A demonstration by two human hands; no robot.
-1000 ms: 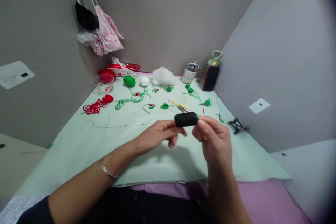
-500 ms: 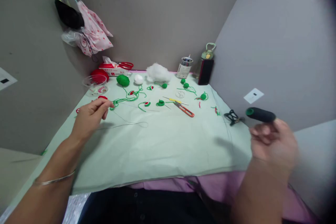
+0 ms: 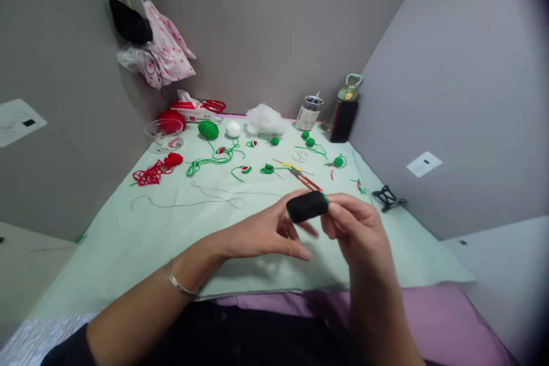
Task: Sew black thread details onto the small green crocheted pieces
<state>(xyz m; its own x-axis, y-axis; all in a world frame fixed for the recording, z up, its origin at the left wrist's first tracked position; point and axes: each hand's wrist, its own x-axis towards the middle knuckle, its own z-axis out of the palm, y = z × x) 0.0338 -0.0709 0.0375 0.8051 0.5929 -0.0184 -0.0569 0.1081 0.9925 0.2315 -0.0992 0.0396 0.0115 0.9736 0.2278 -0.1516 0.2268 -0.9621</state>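
A black thread spool (image 3: 307,207) with green ends is pinched at its right end by the fingertips of my right hand (image 3: 358,226). My left hand (image 3: 266,231) meets the spool's other end. Its fingers are spread, and the index fingertip is hidden behind the spool. Loose dark thread (image 3: 189,206) trails across the cloth left of the hands. Just beyond the spool are orange-handled thread snips (image 3: 306,179), a yellow crochet hook (image 3: 292,166) and a small green crocheted piece (image 3: 267,168).
Tangled red yarn (image 3: 150,174) lies at the left near a clear plastic tub (image 3: 165,137). Along the back are a green yarn ball (image 3: 208,130), white stuffing (image 3: 265,120), a pen can (image 3: 309,114) and a bottle (image 3: 349,91). A black clip (image 3: 386,198) sits at the right edge.
My right hand has brought the spool leftward to the middle. My left hand has let go of the thread, moved right to the spool and spread its fingers.
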